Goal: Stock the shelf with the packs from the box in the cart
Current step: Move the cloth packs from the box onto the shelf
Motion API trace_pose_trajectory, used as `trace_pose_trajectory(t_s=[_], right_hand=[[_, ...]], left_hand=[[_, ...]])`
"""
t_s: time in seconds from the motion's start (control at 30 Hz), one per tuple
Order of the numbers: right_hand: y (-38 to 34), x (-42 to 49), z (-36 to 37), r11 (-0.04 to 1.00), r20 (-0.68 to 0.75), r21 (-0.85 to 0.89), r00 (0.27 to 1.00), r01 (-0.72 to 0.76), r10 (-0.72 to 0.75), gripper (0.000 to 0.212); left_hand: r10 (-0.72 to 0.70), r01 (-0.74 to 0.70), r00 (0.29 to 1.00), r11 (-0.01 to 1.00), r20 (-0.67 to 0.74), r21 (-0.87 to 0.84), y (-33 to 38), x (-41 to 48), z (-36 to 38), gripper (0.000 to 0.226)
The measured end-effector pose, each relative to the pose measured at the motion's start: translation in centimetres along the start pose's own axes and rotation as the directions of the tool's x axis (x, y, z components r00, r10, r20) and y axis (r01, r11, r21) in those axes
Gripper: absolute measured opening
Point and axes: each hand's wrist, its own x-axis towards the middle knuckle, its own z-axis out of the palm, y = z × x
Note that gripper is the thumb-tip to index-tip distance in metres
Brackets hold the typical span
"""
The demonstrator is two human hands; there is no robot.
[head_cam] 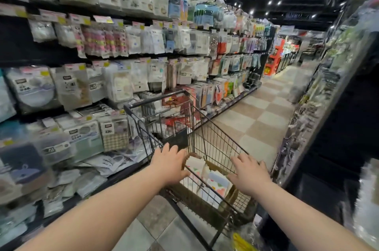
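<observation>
**Hazards**

1. The cart (215, 144) stands on tiled floor just beside the shelf (18, 45). If either hand bears down on or pushes the wire rim, the cart is likely to roll away or to knock the stock hanging beside it.
2. The packs (215, 179) stand on edge, close together, in the box (232, 190) at the near end of the cart. Drawing one out by a corner could drag its neighbours up with it or tip them over the box wall.
3. The shelf beside the cart is densely hung, and its lowest tier is heaped with loose goods. Forcing a pack in could dislodge others.

**Hand pose**

- Both forearms reach forward toward the near end of the cart.
- The left hand (170, 165) is over the cart's near-left corner, palm down, with the fingers straight and the thumb toward the rim. Its grip is open and holds nothing.
- The right hand (249, 175) is over the cart's right rim, palm down, with the fingers spread. Its grip is wide open and empty.
- Whether either hand touches the wire cannot be determined.
- No pack is in hand, so this is judged to be the approach to a pick.
</observation>
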Motion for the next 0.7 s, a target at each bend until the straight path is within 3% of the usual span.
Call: trace_pose_trajectory(t_s=[0.27,0.5,0.7], right_hand=[[-5.8,5.8,2.4,0.996,0.095,0.041,0.993,-0.076,0.072,0.063],[-4.5,10.3,4.3,0.990,0.146,0.032,0.981,-0.136,0.130,0.062],[-3.2,17.9,5.9,0.988,0.205,0.043,0.969,-0.148,0.137,0.057]], left_hand=[[0.080,-0.082,0.995,0.996,0.064,0.018,-6.6,5.6,1.6,0.076],[0.178,-0.176,0.979,0.984,0.103,-0.022,-6.5,11.1,3.8,0.074],[0.179,-0.178,0.979,0.984,0.099,-0.018,-6.4,18.6,5.3,0.072]])
